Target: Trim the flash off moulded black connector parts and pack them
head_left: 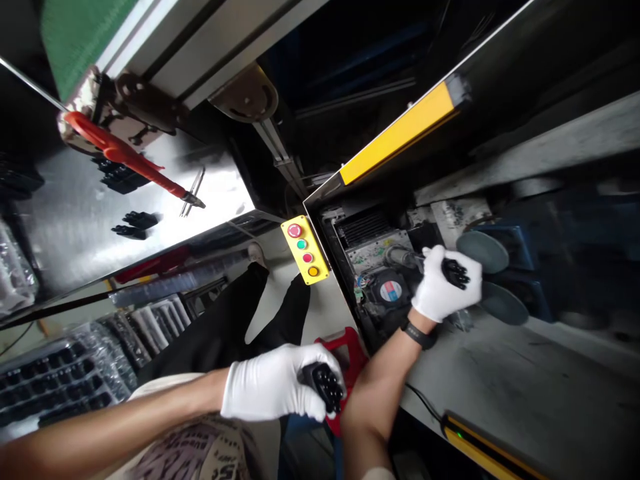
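Observation:
My left hand (285,383), in a white glove, is closed around a small black part (326,387) low in the middle of the view. To the right, my right hand (447,283), also gloved in white, grips another black part (456,273) beside two round grey discs (483,252) of the machine. More black parts (135,225) lie on the shiny metal table (220,177) at the left. Above that table hangs a red-handled tool (125,157) with a metal tip.
A yellow button box (305,250) sits at the machine's edge. Yellow bars (400,133) flank the machine opening. A fan (391,290) is near my right hand. Trays in plastic (55,380) stand lower left. A red object (353,353) is behind my left hand.

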Demonstrator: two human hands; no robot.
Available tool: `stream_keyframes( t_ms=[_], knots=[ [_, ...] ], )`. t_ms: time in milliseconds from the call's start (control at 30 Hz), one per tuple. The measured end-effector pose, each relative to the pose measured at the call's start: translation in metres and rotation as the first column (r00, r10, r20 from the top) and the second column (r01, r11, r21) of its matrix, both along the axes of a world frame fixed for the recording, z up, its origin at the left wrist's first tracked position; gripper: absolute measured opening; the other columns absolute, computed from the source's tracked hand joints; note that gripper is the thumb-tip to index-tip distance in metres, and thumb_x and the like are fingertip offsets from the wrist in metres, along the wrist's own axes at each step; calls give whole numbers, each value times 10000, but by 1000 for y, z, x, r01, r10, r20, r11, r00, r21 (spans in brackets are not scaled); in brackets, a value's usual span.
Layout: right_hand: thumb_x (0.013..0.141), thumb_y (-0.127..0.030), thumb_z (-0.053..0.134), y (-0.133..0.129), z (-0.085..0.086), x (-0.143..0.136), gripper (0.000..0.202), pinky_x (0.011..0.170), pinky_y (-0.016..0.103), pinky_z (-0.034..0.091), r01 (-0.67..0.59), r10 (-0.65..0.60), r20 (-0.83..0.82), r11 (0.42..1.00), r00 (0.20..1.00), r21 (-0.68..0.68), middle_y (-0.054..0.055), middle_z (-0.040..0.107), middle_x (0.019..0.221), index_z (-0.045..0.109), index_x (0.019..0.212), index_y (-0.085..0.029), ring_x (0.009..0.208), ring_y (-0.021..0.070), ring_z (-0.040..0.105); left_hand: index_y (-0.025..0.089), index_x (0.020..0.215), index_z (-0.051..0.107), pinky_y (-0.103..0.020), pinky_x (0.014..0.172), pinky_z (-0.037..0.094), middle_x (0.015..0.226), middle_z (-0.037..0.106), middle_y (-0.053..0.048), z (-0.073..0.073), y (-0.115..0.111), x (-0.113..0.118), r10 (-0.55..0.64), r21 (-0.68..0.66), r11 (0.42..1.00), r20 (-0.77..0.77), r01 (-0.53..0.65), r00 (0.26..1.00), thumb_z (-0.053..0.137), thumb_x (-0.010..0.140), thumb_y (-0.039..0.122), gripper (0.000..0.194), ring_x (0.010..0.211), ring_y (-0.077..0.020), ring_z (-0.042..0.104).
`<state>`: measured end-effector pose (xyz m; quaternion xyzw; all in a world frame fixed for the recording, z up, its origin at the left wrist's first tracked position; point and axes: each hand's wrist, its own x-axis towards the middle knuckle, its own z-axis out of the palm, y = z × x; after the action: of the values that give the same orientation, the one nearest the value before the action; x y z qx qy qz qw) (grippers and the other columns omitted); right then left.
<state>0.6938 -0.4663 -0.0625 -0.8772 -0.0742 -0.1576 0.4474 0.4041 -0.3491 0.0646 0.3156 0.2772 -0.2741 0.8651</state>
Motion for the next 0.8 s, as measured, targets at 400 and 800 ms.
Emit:
stream_keyframes(
  t_ms=[400,800],
  knots=[
    [929,-272,720,11,0,3,170,805,474,673,33,-46,122,993,991,111,20,737,658,688,769,-226,662,268,777,208,1107,836,-252,800,645,1014,856,-11,0,-17,-13,-113,72,991,-13,113,994,1014,763,413,438,961,-222,826],
    [914,-390,657,14,5,6,243,850,443,687,15,-27,113,994,993,109,-56,660,632,549,733,-268,631,197,739,320,1166,827,-186,787,668,1040,854,44,-8,1,-16,-179,252,958,163,134,970,944,880,409,322,945,-169,844]
  ],
)
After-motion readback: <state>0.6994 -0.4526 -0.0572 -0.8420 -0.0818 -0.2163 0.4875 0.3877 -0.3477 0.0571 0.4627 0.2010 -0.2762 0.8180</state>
